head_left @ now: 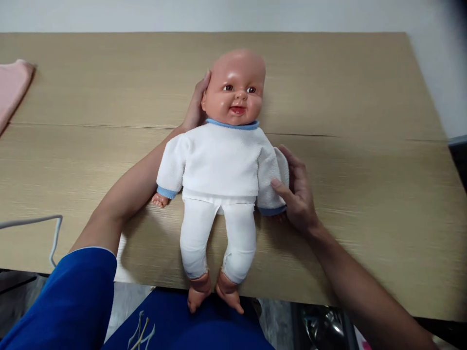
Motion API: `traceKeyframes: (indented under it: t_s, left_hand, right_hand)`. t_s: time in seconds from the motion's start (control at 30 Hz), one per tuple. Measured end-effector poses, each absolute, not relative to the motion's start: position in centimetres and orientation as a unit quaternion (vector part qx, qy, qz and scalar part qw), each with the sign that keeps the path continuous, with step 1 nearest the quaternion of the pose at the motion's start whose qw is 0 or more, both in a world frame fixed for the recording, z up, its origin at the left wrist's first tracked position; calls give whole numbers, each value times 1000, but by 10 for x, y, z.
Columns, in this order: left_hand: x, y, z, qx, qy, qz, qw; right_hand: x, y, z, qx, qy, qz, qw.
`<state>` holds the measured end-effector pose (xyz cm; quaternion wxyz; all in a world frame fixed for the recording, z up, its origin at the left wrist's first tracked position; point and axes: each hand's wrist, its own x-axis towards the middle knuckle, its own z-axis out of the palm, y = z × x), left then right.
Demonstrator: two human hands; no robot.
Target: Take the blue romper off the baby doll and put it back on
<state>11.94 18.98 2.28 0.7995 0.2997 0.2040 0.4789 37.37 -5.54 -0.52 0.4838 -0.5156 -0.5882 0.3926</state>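
Note:
A baby doll (237,92) lies face up, its bare feet reaching past the table's near edge. It wears a white fleece sweater (221,163) with blue collar and cuffs, and white leggings (199,238). My left hand (197,104) cups the side and back of the doll's head, with most of its fingers hidden behind it. On the other side, my right hand (297,192) grips the sweater's sleeve over the doll's arm, thumb in front and fingers behind. The doll's hand below that cuff is mostly in shadow.
The wooden table (365,204) has a seam running across it. A pink cloth (14,90) lies at the far left, and a white cable (56,238) bends over the near left edge. Below the edge at right is a dark container (323,325) with shiny contents.

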Motion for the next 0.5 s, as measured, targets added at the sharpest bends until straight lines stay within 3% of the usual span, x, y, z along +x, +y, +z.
traceKeyframes:
  t_s: [0.2, 0.5]
  left_hand:
    - [100, 189, 32, 296, 208, 374, 854]
    - [103, 180, 37, 338, 171, 370, 848]
  right_hand:
    - [370, -59, -4, -542, -601, 343, 477]
    - [377, -62, -8, -574, -615, 309, 443]
